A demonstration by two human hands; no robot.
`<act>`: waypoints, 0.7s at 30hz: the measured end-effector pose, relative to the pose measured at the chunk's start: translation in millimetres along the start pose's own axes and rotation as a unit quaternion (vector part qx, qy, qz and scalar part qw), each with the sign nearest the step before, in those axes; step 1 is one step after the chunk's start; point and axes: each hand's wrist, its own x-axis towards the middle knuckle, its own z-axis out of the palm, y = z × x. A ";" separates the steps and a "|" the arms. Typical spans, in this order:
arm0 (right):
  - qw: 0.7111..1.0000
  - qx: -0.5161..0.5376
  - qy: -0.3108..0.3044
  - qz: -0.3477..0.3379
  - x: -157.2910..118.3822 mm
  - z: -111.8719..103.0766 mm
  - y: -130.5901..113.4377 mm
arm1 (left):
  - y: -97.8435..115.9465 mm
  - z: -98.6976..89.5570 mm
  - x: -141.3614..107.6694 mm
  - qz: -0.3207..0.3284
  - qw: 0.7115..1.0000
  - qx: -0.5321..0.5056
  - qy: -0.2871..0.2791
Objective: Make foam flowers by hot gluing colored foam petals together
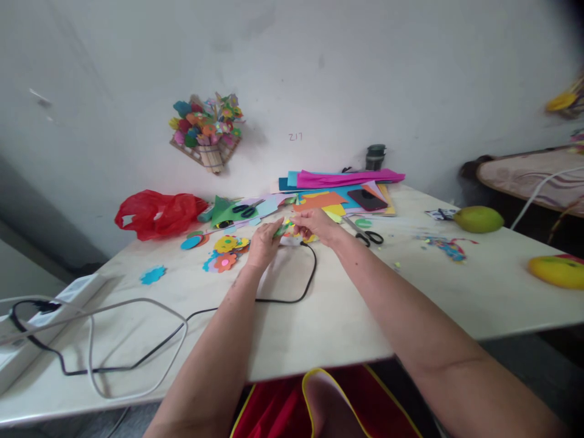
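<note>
My left hand [264,243] is closed on a small green paper piece [281,231], with its thumb pointing to the right. Beside it my right hand [316,224] is pinched at the edge of that piece, where yellow bits show; what its fingertips hold is too small to make out. Left of my hands lie paper flowers, a yellow one [225,244] and an orange one [225,262] with a pink centre. A blue scalloped paper cutout [153,275] lies farther left. Black-handled scissors [374,237] rest to the right of my right hand.
A black cable [314,274] loops below my hands to a white power strip [55,322]. Behind are coloured paper sheets [319,201], a phone [367,199], a second pair of scissors [245,210] and a red plastic bag [157,214]. A green mango [479,219] lies right.
</note>
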 end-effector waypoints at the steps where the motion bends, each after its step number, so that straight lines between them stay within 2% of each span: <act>1: 1.000 0.004 -0.003 0.013 -0.5 0.1 -0.5 | 0.2 -0.1 0.2 0.003 1.000 0.003 -0.001; 5: 0.999 0.005 -0.006 0.047 -1.5 1.1 -1.5 | 1.2 -1.2 0.8 0.014 1.000 0.019 -0.010; 12: 0.999 -0.015 -0.007 0.043 -2.1 4.1 -1.3 | 3.3 -4.3 1.0 0.024 0.998 0.043 -0.034; 15: 0.999 -0.023 -0.007 0.031 -2.3 6.0 -1.3 | 4.1 -4.6 1.3 0.026 0.998 0.046 -0.034; 21: 0.995 -0.087 -0.020 -0.037 -2.2 8.1 -2.0 | 6.2 -6.3 2.6 0.025 0.999 0.041 -0.026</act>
